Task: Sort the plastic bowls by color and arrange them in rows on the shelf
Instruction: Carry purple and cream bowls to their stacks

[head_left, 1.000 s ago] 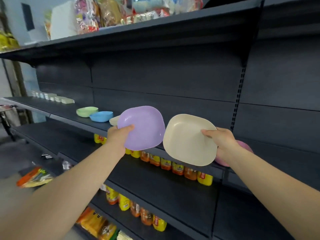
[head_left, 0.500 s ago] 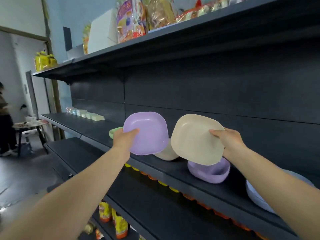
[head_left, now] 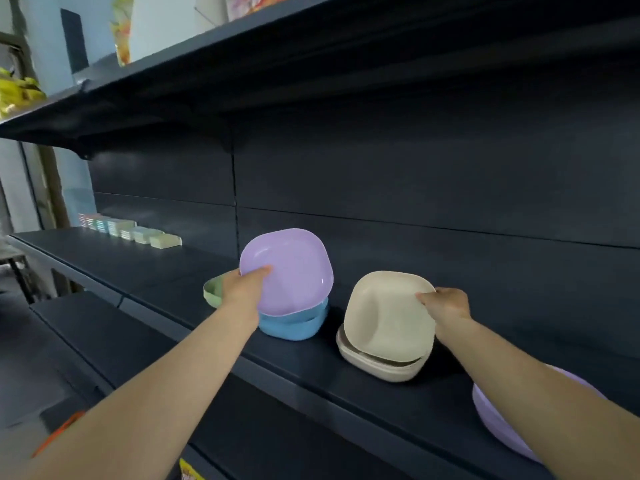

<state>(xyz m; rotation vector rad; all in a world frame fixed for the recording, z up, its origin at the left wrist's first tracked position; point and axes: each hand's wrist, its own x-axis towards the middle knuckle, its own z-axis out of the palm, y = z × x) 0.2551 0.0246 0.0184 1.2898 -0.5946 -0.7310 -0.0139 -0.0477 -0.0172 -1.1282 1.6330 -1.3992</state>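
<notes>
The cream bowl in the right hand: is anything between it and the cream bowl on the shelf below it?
Nothing visible. The right hand holds the cream bowl tilted directly over the cream bowl on the shelf, its lower edge already inside.

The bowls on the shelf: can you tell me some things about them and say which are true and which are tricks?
1. The left hand holds a purple bowl. True.
2. The right hand holds a green bowl. False: it holds a cream bowl, tilted over a cream stack.
3. A blue bowl sits on the shelf under the purple one. True.
4. The green bowl is to the right of the cream bowls. False: it peeks out behind the left hand, to the left of them.
5. Another purple bowl lies partly hidden by the right arm. True.
</notes>
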